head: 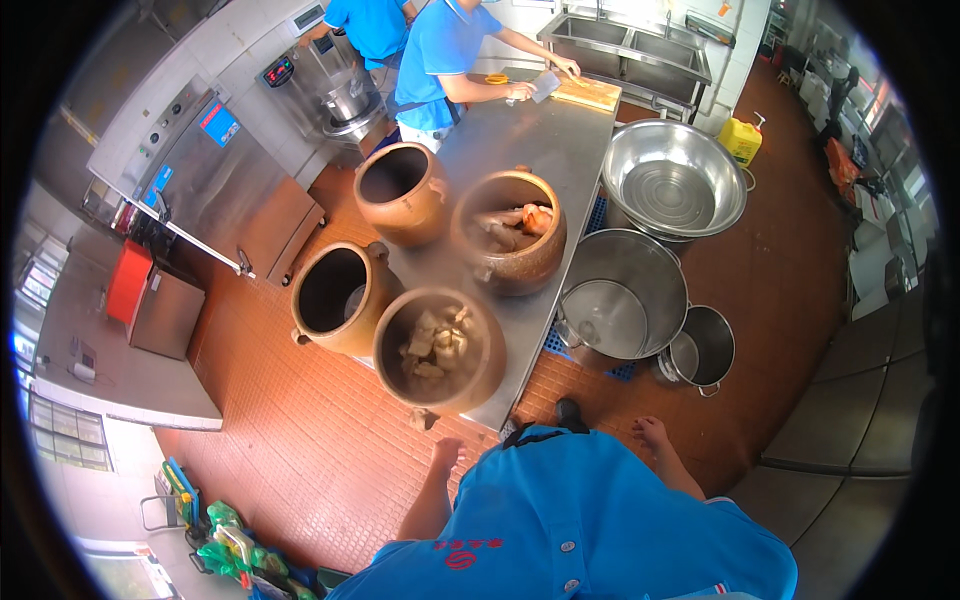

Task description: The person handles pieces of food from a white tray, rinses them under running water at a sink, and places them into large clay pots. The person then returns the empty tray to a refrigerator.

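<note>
My left hand (448, 454) hangs beside my body with nothing in it, just below a brown earthenware pot (491, 367) at the near end of the steel table (517, 330). Inside that pot lie pale chunks of food (435, 345), slightly veiled by steam. My right hand (651, 433) is held out over the tiled floor, bare, its fingers loosely apart. Farther up the table, a second earthenware pot (517, 270) holds pieces of meat (517, 221). Two more clay pots, one at left (375, 322) and one behind (416, 225), have dark interiors.
Right of the table stand a wide steel basin (671, 184), a large steel stockpot (622, 292) and a smaller pot (709, 349). One co-worker (442, 60) holds a cleaver (545, 86) at a wooden cutting board (589, 94). Another person (367, 30) stands near a cooker (349, 105). A steel cabinet (225, 180) is at left.
</note>
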`<move>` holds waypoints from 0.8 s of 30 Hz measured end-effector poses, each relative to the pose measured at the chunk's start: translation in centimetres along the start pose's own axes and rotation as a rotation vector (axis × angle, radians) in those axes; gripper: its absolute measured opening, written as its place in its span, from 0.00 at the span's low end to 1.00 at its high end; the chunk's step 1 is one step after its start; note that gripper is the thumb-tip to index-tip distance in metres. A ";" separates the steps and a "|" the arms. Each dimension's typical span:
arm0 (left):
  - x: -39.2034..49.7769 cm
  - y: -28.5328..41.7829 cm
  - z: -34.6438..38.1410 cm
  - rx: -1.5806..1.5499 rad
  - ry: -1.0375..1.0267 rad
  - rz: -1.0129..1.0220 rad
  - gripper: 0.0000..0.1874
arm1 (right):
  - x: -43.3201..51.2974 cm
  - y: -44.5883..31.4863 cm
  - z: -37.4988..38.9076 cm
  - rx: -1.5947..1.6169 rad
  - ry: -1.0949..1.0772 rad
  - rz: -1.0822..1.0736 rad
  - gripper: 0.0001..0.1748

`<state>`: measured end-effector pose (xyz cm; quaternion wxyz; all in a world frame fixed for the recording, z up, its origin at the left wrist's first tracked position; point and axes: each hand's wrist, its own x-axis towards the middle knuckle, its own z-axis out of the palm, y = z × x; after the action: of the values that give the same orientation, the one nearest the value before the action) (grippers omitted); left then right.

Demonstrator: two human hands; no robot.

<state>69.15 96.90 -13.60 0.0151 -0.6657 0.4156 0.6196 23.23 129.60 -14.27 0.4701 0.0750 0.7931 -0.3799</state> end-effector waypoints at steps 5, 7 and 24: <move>0.2 -0.4 -0.1 -0.001 -0.010 -0.039 0.13 | -0.4 0.0 0.1 0.054 -0.033 -0.019 0.14; 0.2 -0.7 -0.2 0.012 -0.011 -0.064 0.13 | -0.7 0.0 0.0 0.051 -0.031 -0.006 0.14; 0.0 0.6 -0.9 0.030 -0.015 -0.005 0.16 | 1.1 1.9 0.4 0.028 -0.026 0.041 0.14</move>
<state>69.56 96.00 -13.03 0.0298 -0.6617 0.4233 0.6181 23.79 130.39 -16.27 0.4869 0.0927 0.7798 -0.3824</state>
